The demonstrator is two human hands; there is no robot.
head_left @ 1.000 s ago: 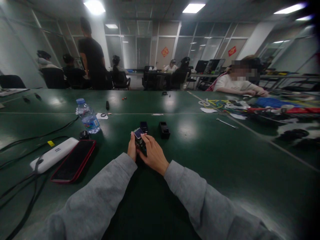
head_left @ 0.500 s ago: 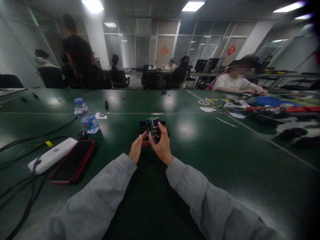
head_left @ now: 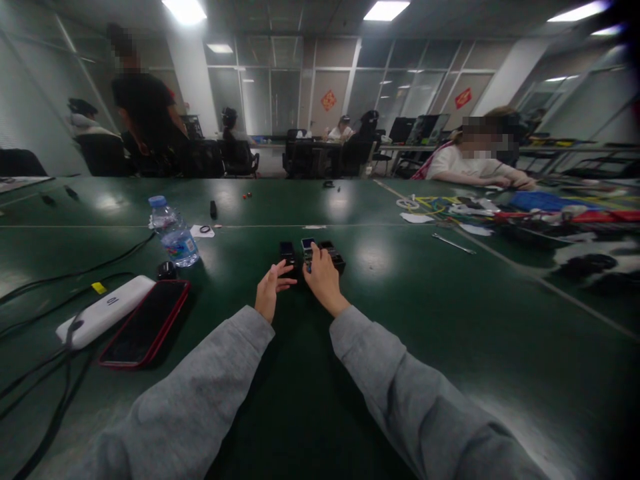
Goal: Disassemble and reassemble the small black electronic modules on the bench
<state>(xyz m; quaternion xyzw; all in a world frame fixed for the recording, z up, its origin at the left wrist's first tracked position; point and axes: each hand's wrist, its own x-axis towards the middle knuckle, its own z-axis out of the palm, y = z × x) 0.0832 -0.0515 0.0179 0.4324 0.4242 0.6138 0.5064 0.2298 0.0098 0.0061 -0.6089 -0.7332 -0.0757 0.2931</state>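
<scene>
My right hand (head_left: 323, 277) is closed around a small circuit board with a dark screen (head_left: 309, 244), low over the table or resting on it; the hand covers most of the board. To its left lies a black casing piece (head_left: 287, 251) with a window-like panel. My left hand (head_left: 273, 285) is beside that piece, its fingers spread and holding nothing; whether a fingertip touches the casing I cannot tell. Another black casing part (head_left: 332, 252), box-like with open compartments, sits just right of the board, partly behind my right hand.
On the left are a water bottle (head_left: 173, 233), a white power bank (head_left: 107, 310), a red-cased phone (head_left: 146, 327) and black cables. To the right, a wrench (head_left: 454, 244) lies before a heap of cables and tools (head_left: 550, 207). A person (head_left: 465, 163) sits across the table.
My right hand has lowered the circuit board from its raised, tilted position. My left hand has drawn back slightly left, its fingers opening away. The black parts now show apart.
</scene>
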